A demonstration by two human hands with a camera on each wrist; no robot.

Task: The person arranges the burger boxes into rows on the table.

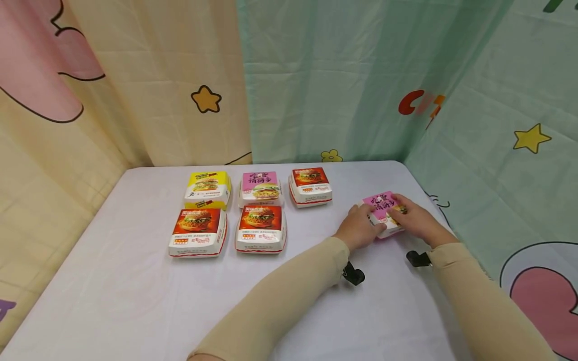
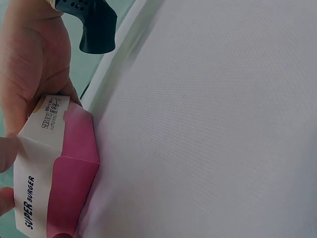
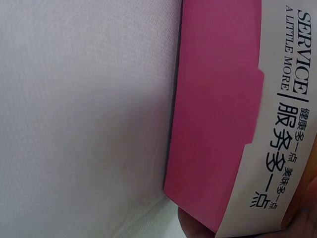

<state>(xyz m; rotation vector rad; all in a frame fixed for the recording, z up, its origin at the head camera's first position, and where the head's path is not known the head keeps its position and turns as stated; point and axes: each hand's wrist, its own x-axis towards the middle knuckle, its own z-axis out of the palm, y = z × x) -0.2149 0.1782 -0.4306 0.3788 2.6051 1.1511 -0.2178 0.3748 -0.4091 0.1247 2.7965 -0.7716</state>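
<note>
Both hands hold a pink-and-white burger box [image 1: 383, 203] at the right side of the table. My left hand [image 1: 358, 226] grips its left side, with the thumb along the near edge. From the right, my right hand [image 1: 416, 219] has its thumb on the lid and its fingers at the far side. In the left wrist view the pink side of the box [image 2: 74, 193] is close against the white cloth, with "SUPER BURGER" printed on the lid. Its pink wall [image 3: 213, 99] fills much of the right wrist view.
Left of the hands stand a yellow burger box [image 1: 207, 189], another pink one [image 1: 260, 188] and a red one [image 1: 310, 186] in a back row. Two more red boxes [image 1: 198, 230], [image 1: 261, 228] stand in front. Curtains [image 1: 316, 80] surround the white table [image 1: 135, 301].
</note>
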